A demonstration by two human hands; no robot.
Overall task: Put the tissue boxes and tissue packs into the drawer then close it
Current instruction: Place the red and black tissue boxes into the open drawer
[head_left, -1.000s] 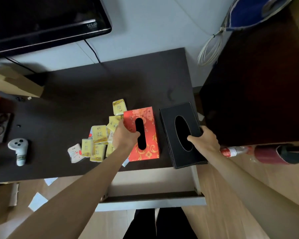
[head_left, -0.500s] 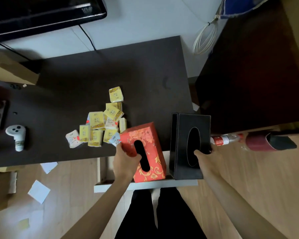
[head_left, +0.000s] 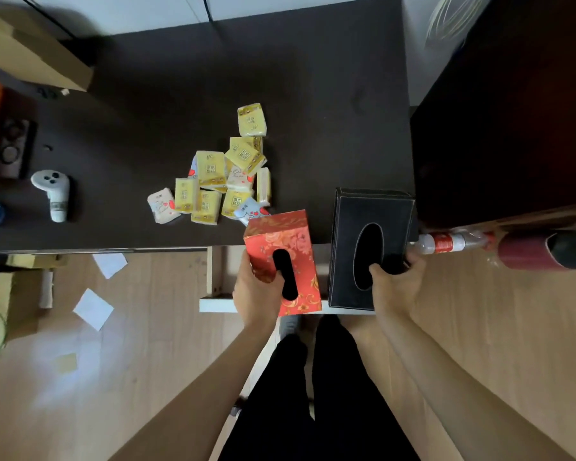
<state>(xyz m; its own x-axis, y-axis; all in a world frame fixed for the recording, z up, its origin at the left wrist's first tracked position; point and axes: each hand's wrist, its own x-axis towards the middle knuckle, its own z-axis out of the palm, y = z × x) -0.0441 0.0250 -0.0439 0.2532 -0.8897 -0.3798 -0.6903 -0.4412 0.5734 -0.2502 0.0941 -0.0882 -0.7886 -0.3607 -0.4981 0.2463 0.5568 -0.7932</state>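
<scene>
Two tissue boxes above open drawer: red box in left fingers, black box in right fingers.

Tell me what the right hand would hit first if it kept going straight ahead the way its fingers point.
The right hand already grips the black tissue box, so that comes first. Past the box, its fingers point up and slightly left toward the dark desk, whose front edge probably lies next, though depth is unclear from above.

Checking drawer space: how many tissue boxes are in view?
2. The red tissue box is in the left hand; the black tissue box is in the right hand, both over the open drawer.
</scene>
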